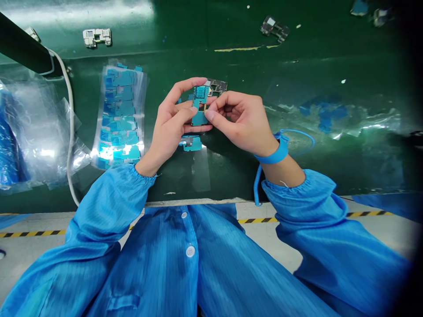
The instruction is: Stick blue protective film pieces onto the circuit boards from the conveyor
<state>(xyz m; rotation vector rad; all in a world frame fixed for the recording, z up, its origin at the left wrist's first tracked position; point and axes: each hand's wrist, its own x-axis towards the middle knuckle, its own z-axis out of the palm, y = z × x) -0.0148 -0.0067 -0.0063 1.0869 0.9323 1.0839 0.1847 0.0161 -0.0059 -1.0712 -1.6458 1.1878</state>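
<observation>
My left hand grips a small circuit board by its edges, tilted up above the table. Blue film covers much of the board's face, and a narrow opening shows near its middle. My right hand is closed in a pinch at the board's right edge, thumb and forefinger touching it; the other fingers curl in. Around my right wrist is a blue wrist strap with a coiled cord. Just behind the hands lies a dark circuit board, partly hidden. Below them on the table is a blue film piece on a clear sheet.
A clear sheet of blue film pieces lies to the left. Beyond it are a grey cable and plastic bags. Farther back on the green table sit a pale circuit board and a dark one.
</observation>
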